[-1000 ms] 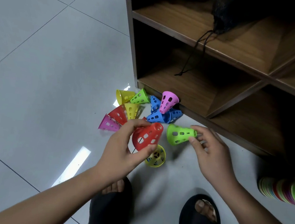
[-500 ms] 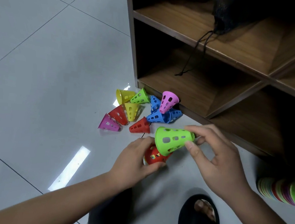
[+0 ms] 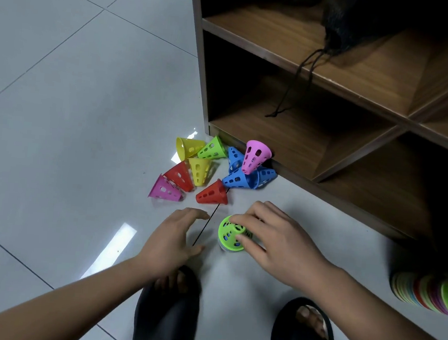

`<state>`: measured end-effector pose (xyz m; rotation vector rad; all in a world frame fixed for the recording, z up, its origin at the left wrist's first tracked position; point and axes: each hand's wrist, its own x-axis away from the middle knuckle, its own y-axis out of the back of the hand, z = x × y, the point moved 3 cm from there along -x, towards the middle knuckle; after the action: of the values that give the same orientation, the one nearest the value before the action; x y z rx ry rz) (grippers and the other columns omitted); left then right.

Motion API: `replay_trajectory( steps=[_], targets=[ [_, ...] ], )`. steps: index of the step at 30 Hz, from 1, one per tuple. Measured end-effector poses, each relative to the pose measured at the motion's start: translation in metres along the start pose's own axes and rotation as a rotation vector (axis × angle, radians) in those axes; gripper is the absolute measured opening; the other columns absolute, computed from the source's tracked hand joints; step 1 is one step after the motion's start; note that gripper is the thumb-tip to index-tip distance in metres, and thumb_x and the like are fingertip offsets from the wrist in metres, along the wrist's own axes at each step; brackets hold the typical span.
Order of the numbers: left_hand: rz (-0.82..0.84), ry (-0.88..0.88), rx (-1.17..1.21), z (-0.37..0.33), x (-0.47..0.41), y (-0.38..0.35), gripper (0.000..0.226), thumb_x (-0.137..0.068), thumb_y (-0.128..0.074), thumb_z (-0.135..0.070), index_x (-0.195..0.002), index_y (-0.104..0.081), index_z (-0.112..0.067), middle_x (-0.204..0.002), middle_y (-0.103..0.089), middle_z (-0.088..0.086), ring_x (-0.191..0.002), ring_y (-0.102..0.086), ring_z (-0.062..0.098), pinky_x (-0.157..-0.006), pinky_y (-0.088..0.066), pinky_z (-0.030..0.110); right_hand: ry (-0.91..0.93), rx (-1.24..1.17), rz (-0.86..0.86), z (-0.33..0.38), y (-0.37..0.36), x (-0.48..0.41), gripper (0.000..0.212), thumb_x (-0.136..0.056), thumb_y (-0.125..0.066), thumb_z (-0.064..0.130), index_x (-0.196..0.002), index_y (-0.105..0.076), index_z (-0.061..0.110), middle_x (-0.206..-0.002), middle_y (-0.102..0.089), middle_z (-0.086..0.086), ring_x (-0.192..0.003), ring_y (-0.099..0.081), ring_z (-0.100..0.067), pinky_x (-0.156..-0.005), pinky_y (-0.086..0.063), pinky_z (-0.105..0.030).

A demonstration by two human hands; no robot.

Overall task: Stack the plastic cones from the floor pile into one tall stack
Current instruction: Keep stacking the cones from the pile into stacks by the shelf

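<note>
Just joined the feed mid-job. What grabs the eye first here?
The bright pile of loose cones, scattered on the grey floor at the corner of the wooden shelf unit, stands out first. Nearer the camera, the right hand grips a green cone set narrow end up on the floor, and the left hand is open beside it.

Left: open tiled floor point(image 3: 61, 101) | Far side: blocked by wooden shelf point(image 3: 199, 72), just beside cone pile point(image 3: 239, 180) | Right: disc stack point(image 3: 423, 290) at shelf foot | Near: two black sandals point(image 3: 166, 322)
</note>
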<state>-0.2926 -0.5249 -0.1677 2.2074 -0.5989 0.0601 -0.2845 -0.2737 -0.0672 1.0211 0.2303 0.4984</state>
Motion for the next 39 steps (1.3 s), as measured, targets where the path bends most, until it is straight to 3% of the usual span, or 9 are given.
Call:
replay_trajectory(
  steps=[7, 11, 13, 16, 20, 24, 31, 35, 39],
  targets=[
    [-0.3, 0.129, -0.077, 0.041, -0.019, 0.041, 0.043, -0.081, -0.086, -0.02, -0.119, -0.068, -0.027, -0.121, -0.06, -0.009, -0.113, -0.059, 0.019, -0.09, -0.047, 0.03, -0.108, -0.167, 0.005, -0.026, 0.004, -0.038, 0.039, -0.101, -0.054, 0.057, -0.126, -0.066, 0.029, -0.115, -0.054, 0.015, -0.11, -0.057, -0.009, -0.092, -0.054, -0.039],
    [-0.396, 0.196, -0.078, 0.05, -0.024, 0.053, 0.04, -0.082, -0.086, -0.022, -0.118, -0.069, -0.023, -0.124, -0.055, -0.003, -0.116, -0.052, 0.02, -0.092, -0.044, 0.031, -0.224, -0.17, -0.132, -0.065, 0.002, -0.066, 0.017, -0.101, -0.062, 0.031, -0.113, -0.068, 0.021, -0.114, -0.056, 0.007, -0.101, -0.061, -0.017, -0.09, -0.054, -0.045],
    [-0.389, 0.225, -0.078, 0.056, -0.027, 0.055, 0.04, -0.084, -0.084, -0.024, -0.121, -0.069, -0.023, -0.128, -0.054, -0.001, -0.119, -0.051, 0.022, -0.094, -0.044, 0.032, -0.3, -0.149, -0.133, -0.085, 0.002, -0.077, 0.012, -0.099, -0.065, 0.022, -0.11, -0.07, 0.022, -0.117, -0.053, 0.009, -0.103, -0.06, -0.014, -0.093, -0.053, -0.041],
    [-0.363, 0.277, -0.061, 0.065, -0.03, 0.055, 0.036, -0.089, -0.081, -0.025, -0.122, -0.067, -0.028, -0.127, -0.056, -0.002, -0.115, -0.057, 0.02, -0.088, -0.047, 0.032, -0.388, -0.144, -0.152, -0.105, 0.003, -0.086, 0.015, -0.097, -0.069, 0.018, -0.111, -0.07, 0.024, -0.129, -0.048, 0.01, -0.105, -0.059, -0.012, -0.095, -0.053, -0.033],
    [-0.375, 0.281, -0.058, 0.066, -0.03, 0.053, 0.02, -0.095, -0.075, -0.024, -0.115, -0.069, -0.026, -0.106, -0.067, -0.005, -0.097, -0.066, 0.018, -0.079, -0.05, 0.035, -0.459, -0.224, -0.099, -0.126, 0.002, -0.095, 0.018, -0.098, -0.069, 0.015, -0.112, -0.072, 0.026, -0.141, -0.045, 0.012, -0.093, -0.059, -0.011, -0.091, -0.048, -0.024],
    [-0.393, 0.299, -0.033, 0.062, -0.027, 0.055, 0.011, -0.099, -0.071, -0.017, -0.107, -0.074, -0.024, -0.101, -0.075, -0.009, -0.091, -0.068, 0.014, -0.081, -0.052, 0.035, -0.469, -0.29, -0.114, -0.14, 0.003, -0.102, 0.017, -0.099, -0.066, 0.01, -0.105, -0.076, 0.023, -0.126, -0.056, 0.01, -0.083, -0.06, -0.002, -0.082, -0.049, -0.023],
    [-0.448, 0.317, 0.128, 0.04, -0.018, 0.067, 0.021, -0.099, -0.07, -0.01, -0.104, -0.076, -0.029, -0.097, -0.077, -0.017, -0.091, -0.071, 0.004, -0.084, -0.056, 0.034, -0.518, -0.406, -0.291, -0.13, -0.005, -0.086, 0.008, -0.092, -0.075, 0.01, -0.092, -0.078, 0.017, -0.091, -0.068, 0.01, -0.083, -0.069, -0.013, -0.075, -0.055, -0.03],
    [-0.475, 0.318, 0.292, 0.009, -0.012, 0.078, 0.024, -0.101, -0.071, -0.02, -0.119, -0.07, -0.035, -0.097, -0.079, -0.017, -0.092, -0.073, 0.001, -0.08, -0.055, 0.031, -0.591, -0.563, -0.38, -0.111, -0.002, -0.06, 0.006, -0.094, -0.076, 0.011, -0.091, -0.075, 0.017, -0.083, -0.075, 0.005, -0.076, -0.068, -0.006, -0.068, -0.052, -0.019],
    [-0.459, 0.257, 0.513, -0.027, -0.009, 0.087, 0.024, -0.103, -0.07, -0.024, -0.123, -0.07, -0.037, -0.101, -0.081, -0.007, -0.099, -0.077, 0.011, -0.089, -0.057, 0.035, -0.66, -0.761, -0.485, -0.093, 0.001, -0.027, 0.01, -0.094, -0.075, 0.007, -0.092, -0.075, 0.017, -0.084, -0.076, 0.004, -0.079, -0.068, -0.005, -0.072, -0.052, -0.018]
  ],
)
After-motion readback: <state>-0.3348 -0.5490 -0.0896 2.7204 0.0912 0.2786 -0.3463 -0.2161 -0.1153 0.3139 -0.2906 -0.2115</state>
